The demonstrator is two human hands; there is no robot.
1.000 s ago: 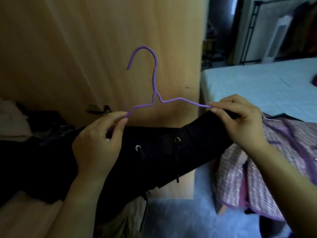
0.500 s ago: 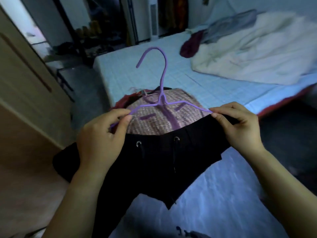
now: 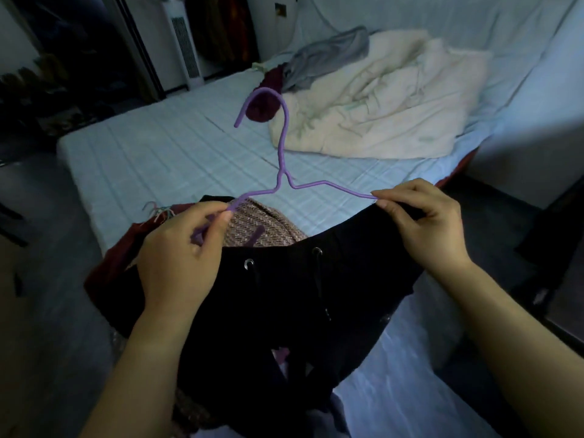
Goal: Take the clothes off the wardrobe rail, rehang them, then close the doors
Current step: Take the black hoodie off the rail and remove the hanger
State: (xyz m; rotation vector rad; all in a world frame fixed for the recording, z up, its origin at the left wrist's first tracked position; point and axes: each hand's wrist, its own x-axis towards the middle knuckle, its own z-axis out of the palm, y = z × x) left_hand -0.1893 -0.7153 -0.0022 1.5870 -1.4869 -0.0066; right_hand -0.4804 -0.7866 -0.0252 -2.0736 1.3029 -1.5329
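Left hand (image 3: 177, 257) pinches the hanger (image 3: 282, 181) at its left arm. Right hand (image 3: 426, 229) pinches its right tip along with the shorts (image 3: 284, 295) waistband, both above the bed (image 3: 158, 153) near edge. Assessment: shorts are off the rail; rehanging and closing the doors remain.

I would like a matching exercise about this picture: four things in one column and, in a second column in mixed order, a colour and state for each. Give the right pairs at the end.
Things
1. hanger
2. drawstring garment
3. duvet
4. mattress

Colours and states
A. cream, crumpled
B. black, with two metal eyelets
C. pale blue, lying flat
D. purple, pinched at its ends by the left hand and the right hand

Pairs: 1-D, 2-B, 3-A, 4-C
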